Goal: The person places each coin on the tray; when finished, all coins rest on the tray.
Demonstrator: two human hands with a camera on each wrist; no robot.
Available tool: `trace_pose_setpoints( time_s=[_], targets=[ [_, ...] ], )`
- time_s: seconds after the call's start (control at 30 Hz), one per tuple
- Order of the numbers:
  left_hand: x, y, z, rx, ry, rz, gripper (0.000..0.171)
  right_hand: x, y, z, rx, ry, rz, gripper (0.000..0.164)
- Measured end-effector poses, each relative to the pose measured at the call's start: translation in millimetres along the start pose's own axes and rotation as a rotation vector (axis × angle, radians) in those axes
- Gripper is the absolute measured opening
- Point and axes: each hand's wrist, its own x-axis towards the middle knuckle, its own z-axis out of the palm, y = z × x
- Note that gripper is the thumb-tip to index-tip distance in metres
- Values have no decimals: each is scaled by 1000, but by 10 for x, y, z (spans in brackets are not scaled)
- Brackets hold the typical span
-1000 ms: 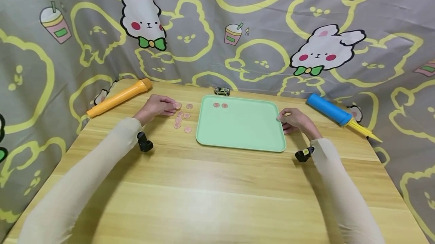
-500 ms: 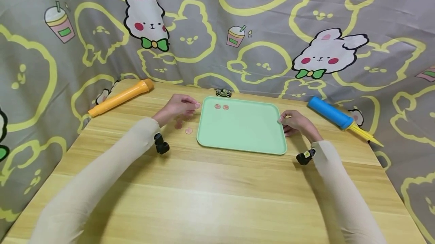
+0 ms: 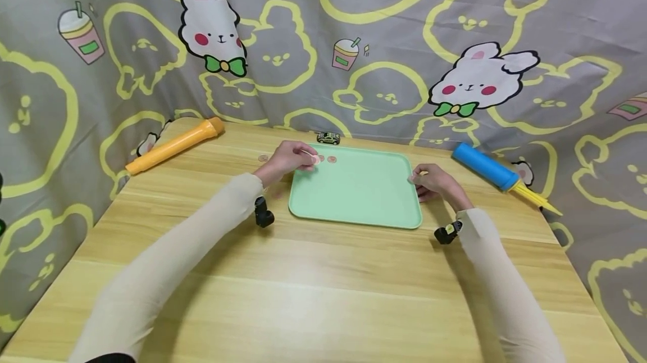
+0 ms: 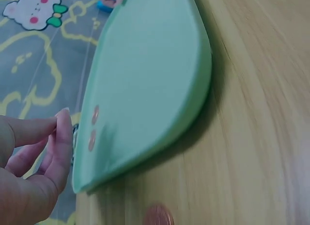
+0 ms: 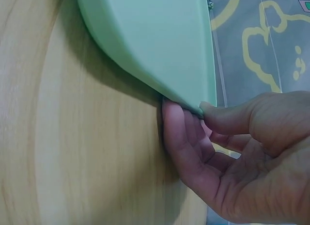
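My left hand (image 3: 293, 158) is over the far left corner of a pale green tray (image 3: 364, 194). Thumb and index finger pinch what looks like a copper coin, mostly hidden by the fingertips (image 4: 62, 119) in the left wrist view. Two copper coins lie on the tray near its back edge, one coin (image 3: 331, 159) and another coin (image 4: 92, 140) beside it. On the table left of the tray are more coins, such as a coin (image 3: 263, 158); the left arm covers others. My right hand (image 5: 232, 152) grips the tray's right edge, thumb on the rim and fingers against its underside.
A small toy car (image 3: 328, 138) stands just behind the tray. An orange tube (image 3: 174, 146) lies at the back left of the wooden table (image 3: 303, 284), and a blue hand pump (image 3: 487, 166) with a yellow nozzle at the back right. A patterned grey curtain (image 3: 283, 110) hangs behind.
My left hand has moved right, from the coins on the table to above the tray's far left corner, with what looks like a coin between its fingers. My right hand keeps holding the tray.
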Motion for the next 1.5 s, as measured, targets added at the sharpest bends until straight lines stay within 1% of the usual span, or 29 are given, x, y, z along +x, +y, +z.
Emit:
trace_pose_setpoints(
  time_s=[0.07,0.13,0.23,0.33,0.47,0.57,0.73,0.87,1.03,1.23,1.33,1.5],
  targets=[
    [31,-2,60,31,-12,5,27,-4,7,14,-10,0,-7,20],
    [58,-2,114,42,-12,4,27,-9,12,20,-20,3,-10,20],
    [115,-10,186,31,-3,1,27,-15,10,20,-36,6,-20,20],
    [172,-22,236,-8,6,-7,27,-14,5,19,-46,11,-21,20],
    [231,-56,282,-1,16,-14,25,-12,-4,28,-55,15,-24,20],
    [255,-103,325,41,35,8,22,-23,-7,33,-57,17,-22,20],
    [258,-168,370,130,71,78,14,-33,-19,33,-43,23,-2,20],
    [271,-173,392,194,80,98,10,-34,-21,31,-43,25,-1,20],
    [277,-150,421,279,84,104,8,-30,-18,28,-42,21,-8,20],
    [285,-136,443,340,84,83,6,-28,-18,27,-43,25,-5,20],
    [284,-140,445,356,86,86,5,-18,-6,25,-46,23,-9,20],
    [271,-131,446,354,79,100,6,-8,12,16,-49,19,-15,20]
  ],
)
